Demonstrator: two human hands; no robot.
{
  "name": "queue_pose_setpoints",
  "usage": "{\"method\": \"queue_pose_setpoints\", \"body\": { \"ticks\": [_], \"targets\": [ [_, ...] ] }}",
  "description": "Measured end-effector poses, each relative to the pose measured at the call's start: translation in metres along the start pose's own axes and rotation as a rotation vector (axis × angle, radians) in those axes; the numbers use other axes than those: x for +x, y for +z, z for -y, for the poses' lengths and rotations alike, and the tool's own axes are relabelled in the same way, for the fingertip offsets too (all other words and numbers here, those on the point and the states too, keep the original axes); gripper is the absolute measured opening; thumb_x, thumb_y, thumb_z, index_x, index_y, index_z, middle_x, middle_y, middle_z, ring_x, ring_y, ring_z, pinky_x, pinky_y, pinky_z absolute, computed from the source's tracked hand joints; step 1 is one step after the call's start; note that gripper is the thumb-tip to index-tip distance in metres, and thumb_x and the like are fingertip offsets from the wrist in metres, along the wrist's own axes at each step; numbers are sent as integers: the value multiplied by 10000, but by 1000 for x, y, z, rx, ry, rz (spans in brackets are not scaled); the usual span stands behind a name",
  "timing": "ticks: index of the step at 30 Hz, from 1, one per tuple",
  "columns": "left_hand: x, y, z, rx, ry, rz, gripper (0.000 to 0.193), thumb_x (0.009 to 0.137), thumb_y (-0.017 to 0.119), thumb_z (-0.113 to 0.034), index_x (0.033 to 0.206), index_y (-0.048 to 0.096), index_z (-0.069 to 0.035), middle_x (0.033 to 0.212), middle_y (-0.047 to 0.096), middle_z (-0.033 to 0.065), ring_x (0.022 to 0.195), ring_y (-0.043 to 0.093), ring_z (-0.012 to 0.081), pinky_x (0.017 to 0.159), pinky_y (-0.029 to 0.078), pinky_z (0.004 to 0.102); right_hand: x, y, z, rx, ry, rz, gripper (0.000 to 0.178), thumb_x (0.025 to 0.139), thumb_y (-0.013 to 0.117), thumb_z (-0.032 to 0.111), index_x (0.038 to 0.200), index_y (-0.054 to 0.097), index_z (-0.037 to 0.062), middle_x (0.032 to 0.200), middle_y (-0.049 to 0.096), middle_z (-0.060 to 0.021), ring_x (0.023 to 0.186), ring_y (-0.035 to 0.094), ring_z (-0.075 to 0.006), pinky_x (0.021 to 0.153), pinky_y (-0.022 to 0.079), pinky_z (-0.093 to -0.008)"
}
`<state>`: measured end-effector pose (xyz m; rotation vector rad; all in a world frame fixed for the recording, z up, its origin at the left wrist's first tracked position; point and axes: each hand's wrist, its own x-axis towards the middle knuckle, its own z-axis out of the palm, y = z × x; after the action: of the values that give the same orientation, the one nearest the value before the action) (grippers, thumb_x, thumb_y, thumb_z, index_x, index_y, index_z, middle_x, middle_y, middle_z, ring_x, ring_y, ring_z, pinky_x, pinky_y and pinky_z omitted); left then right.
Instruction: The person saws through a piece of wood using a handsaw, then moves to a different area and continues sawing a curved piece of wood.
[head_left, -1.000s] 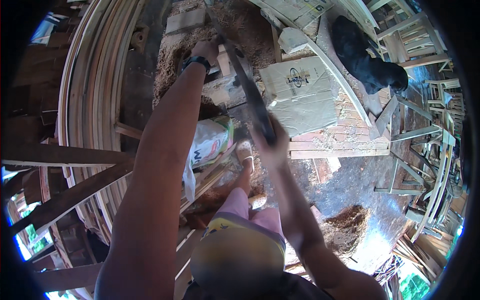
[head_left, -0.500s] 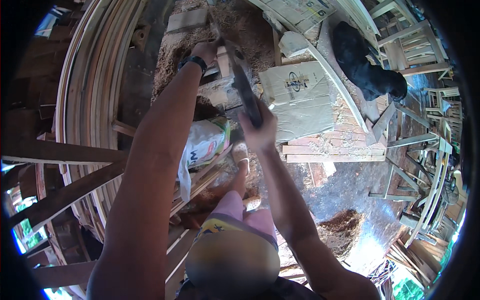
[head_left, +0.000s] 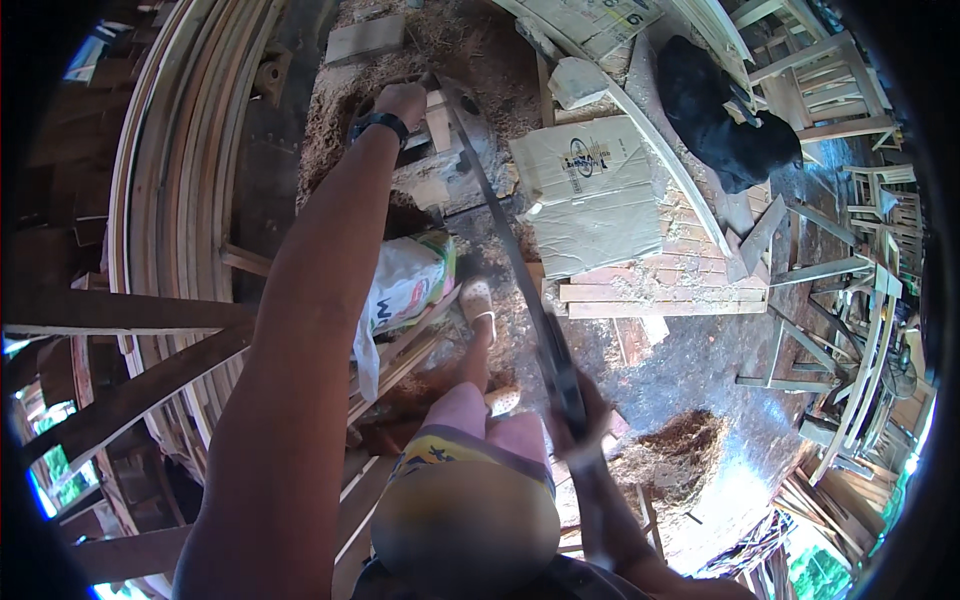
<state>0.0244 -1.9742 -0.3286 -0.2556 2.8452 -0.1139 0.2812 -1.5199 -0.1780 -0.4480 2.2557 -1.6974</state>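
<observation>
My right hand (head_left: 582, 412), somewhat smeared by motion, is closed round the dark handle of a long handsaw (head_left: 495, 205). The saw's narrow blade runs up and left from that hand, its far end beside a short pale piece of wood (head_left: 438, 122). My left hand (head_left: 402, 104), with a dark band at the wrist, is closed at the upper end of this wood piece; the fingertips are hidden. Beneath the wood is a worn, dusty support (head_left: 425, 185) with a dark rounded part and a hole near its top.
Flattened cardboard (head_left: 590, 200) lies on a slatted wooden panel (head_left: 670, 295). A black dog (head_left: 715, 120) lies at the upper right near wooden chairs (head_left: 815, 85). Long boards (head_left: 170, 150) stand along the left. A white bag (head_left: 405, 285) sits near my feet, and a sawdust heap (head_left: 685, 445) at lower right.
My right hand has drawn the saw down and right, toward my body, so more of the blade shows. The left hand stays by the wood piece, and the dog's head has shifted.
</observation>
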Motion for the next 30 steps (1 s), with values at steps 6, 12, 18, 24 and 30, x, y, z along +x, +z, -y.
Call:
{"method": "queue_pose_setpoints", "body": {
  "ticks": [6, 12, 18, 24, 30],
  "targets": [
    [-4, 10, -5, -306, -140, -155, 365, 1031, 449, -231, 1374, 554, -162, 1015, 742, 175, 1001, 694, 389, 836, 561, 481, 212, 120, -61, 41, 55, -43, 468, 839, 748, 237, 1216, 640, -18, 804, 718, -167, 713, 710, -247, 656, 540, -368],
    [1, 11, 1, -325, -62, -169, 356, 971, 564, -208, 1310, 622, -117, 944, 752, 161, 934, 716, 368, 831, 560, 491, 75, 46, -29, -111, 58, -33, 565, 821, 726, 229, 1325, 607, 6, 925, 734, -191, 788, 732, -323, 707, 554, -372],
    [3, 10, 3, -148, -15, -178, 263, 882, 691, -269, 853, 767, -19, 895, 741, 197, 890, 727, 363, 839, 571, 466, -38, -16, -22, 57, -10, 59, 536, 854, 613, 33, 1358, 517, -123, 946, 699, -96, 744, 635, -103, 654, 505, -244],
    [0, 9, -1, -287, -44, -174, 465, 899, 686, -274, 1323, 617, -96, 952, 754, 166, 938, 720, 365, 827, 568, 455, 196, 99, -47, -46, 18, -12, 481, 815, 726, 213, 1246, 646, 12, 914, 735, -196, 811, 735, -295, 714, 555, -388],
    [-2, 3, -1, -91, -27, -98, 449, 988, 594, -271, 1428, 529, -212, 1096, 738, 167, 1035, 704, 328, 813, 561, 459, 166, 95, -65, -11, 45, -39, 460, 846, 712, 215, 1259, 650, 24, 877, 734, -179, 733, 720, -244, 659, 547, -370]
  ]
}}
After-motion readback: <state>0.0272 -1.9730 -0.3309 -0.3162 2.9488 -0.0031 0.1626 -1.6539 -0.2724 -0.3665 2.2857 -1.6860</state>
